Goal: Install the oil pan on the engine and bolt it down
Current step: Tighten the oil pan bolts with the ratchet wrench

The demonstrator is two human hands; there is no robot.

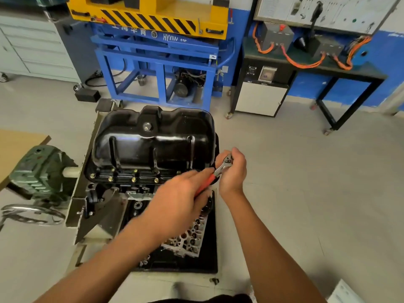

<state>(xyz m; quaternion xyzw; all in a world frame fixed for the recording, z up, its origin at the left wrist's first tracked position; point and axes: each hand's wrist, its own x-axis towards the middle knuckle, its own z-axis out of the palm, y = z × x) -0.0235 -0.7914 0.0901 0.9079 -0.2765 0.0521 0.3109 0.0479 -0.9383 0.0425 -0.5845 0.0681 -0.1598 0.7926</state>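
Hands are both on the ratchet [220,169] beside the pan's right corner: left hand [181,193] gripping the red handle, right hand [234,171] pinching the head. Pan [153,141] is sitting on the engine [140,190], bolts [133,179] showing along the near flange. Risk: a crooked socket slipping and rounding a bolt; uneven tightening distorting the flange.

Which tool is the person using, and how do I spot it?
Start at the glossy black oil pan on the engine. At its near right corner the two hands meet around the ratchet: left hand on the handle, right hand at its head. Its red handle sets it apart.
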